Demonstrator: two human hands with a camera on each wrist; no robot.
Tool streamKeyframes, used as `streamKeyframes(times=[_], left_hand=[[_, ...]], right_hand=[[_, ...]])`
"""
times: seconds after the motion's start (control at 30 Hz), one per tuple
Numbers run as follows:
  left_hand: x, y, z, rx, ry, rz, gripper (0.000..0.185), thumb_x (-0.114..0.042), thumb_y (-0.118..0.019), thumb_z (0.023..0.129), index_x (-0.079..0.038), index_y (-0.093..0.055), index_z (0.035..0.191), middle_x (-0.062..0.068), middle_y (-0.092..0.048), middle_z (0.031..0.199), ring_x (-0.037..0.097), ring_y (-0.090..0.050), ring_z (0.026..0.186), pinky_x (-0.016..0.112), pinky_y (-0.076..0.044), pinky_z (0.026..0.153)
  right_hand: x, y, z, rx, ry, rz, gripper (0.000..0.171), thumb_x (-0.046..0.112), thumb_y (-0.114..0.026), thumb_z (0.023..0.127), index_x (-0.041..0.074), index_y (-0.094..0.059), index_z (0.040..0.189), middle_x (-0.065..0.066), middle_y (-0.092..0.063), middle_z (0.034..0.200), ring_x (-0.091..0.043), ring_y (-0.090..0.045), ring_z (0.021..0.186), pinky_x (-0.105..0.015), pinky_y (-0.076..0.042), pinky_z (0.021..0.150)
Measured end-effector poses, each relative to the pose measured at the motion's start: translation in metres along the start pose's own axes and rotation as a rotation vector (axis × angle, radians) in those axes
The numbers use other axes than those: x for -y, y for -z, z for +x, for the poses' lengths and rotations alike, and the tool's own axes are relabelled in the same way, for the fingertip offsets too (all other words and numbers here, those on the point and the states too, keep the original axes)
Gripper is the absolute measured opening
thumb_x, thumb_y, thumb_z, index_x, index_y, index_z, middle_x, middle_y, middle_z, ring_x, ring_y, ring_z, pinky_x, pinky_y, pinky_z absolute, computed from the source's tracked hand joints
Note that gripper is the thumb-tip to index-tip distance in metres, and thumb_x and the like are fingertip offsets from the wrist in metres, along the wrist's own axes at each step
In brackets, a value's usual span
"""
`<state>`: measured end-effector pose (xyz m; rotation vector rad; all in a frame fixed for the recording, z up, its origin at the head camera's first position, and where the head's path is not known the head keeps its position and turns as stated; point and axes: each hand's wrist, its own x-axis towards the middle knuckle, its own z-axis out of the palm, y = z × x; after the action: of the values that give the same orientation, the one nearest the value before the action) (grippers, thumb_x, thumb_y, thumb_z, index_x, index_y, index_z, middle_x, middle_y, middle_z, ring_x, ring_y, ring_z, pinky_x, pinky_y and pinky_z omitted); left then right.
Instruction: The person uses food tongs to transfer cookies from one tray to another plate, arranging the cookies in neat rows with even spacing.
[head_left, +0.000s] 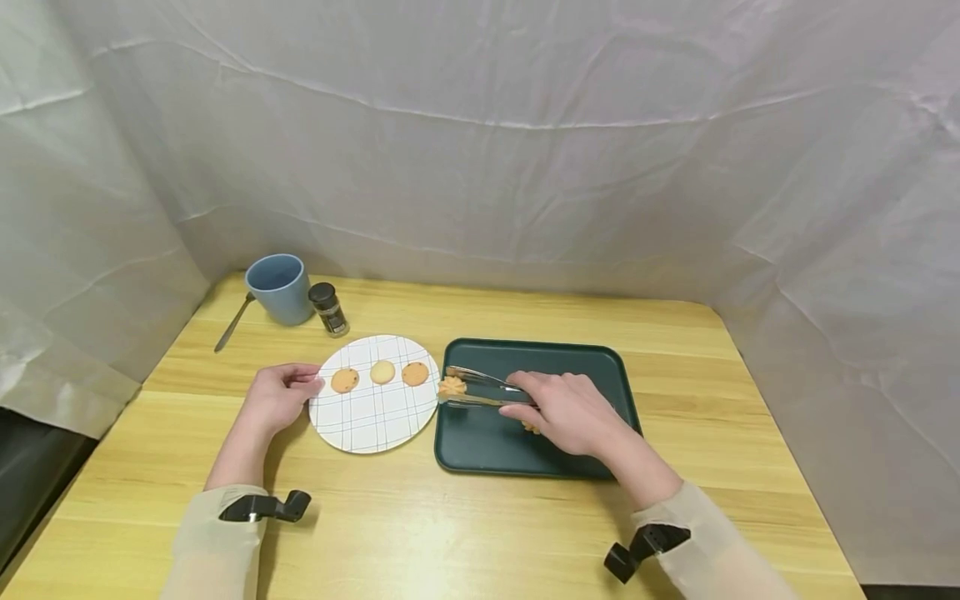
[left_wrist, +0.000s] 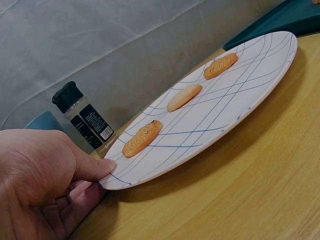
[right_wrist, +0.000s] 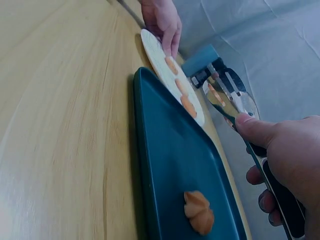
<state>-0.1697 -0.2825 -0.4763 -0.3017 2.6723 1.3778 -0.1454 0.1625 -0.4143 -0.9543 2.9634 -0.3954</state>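
Observation:
My left hand (head_left: 277,398) pinches the left rim of a round white plate (head_left: 367,429) with blue lines, thumb on top. Three flat round cookies, the middle one (head_left: 382,372) paler, lie in a row across it. My right hand (head_left: 566,410) grips metal tongs (head_left: 480,402) with dark handles. Between the tong tips is a ridged, piped-looking cookie (head_left: 452,387), over the left edge of a dark green tray (head_left: 480,450). Another ridged cookie (right_wrist: 199,212) lies on the tray, partly hidden by my right hand in the head view.
Behind the plate stand a blue cup (head_left: 283,292) and a black-capped spice jar (head_left: 328,310). A utensil with a thin metal handle (head_left: 234,323) lies left of the cup. Pale cloth (head_left: 480,183) hangs behind the wooden table (head_left: 420,533).

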Motion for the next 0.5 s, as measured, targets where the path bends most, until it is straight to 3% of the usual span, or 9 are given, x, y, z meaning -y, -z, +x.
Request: streamKeyframes(times=[0.17, 0.37, 0.5], left_hand=[[0.000, 0.001, 0.000, 0.000, 0.007, 0.010, 0.041, -0.020, -0.065, 0.106, 0.004, -0.063, 0.139, 0.023, -0.067, 0.129, 0.033, -0.062, 0.113, 0.036, -0.049, 0.088], [0.000, 0.001, 0.000, 0.006, 0.018, 0.014, 0.041, -0.020, -0.065, 0.106, 0.004, -0.063, 0.140, 0.023, -0.066, 0.129, 0.033, -0.062, 0.113, 0.033, -0.049, 0.086], [-0.001, 0.000, 0.000, 0.008, 0.021, 0.014, 0.042, -0.020, -0.065, 0.106, 0.004, -0.063, 0.140, 0.023, -0.066, 0.130, 0.032, -0.062, 0.113, 0.033, -0.049, 0.086]], right_hand=[[0.008, -0.003, 0.010, -0.009, 0.034, 0.008, 0.051, 0.059, -0.060, 0.104, 0.018, -0.070, 0.133, 0.014, -0.065, 0.088, -0.004, -0.049, 0.056, -0.029, -0.037, 0.048], [0.018, -0.008, 0.021, 0.003, 0.057, 0.023, 0.051, 0.059, -0.059, 0.104, 0.019, -0.069, 0.133, 0.016, -0.056, 0.078, -0.005, -0.048, 0.054, -0.029, -0.037, 0.047], [0.025, -0.011, 0.026, 0.010, 0.069, 0.017, 0.052, 0.060, -0.056, 0.105, 0.020, -0.069, 0.135, 0.016, -0.060, 0.084, -0.005, -0.050, 0.057, -0.028, -0.039, 0.049]])
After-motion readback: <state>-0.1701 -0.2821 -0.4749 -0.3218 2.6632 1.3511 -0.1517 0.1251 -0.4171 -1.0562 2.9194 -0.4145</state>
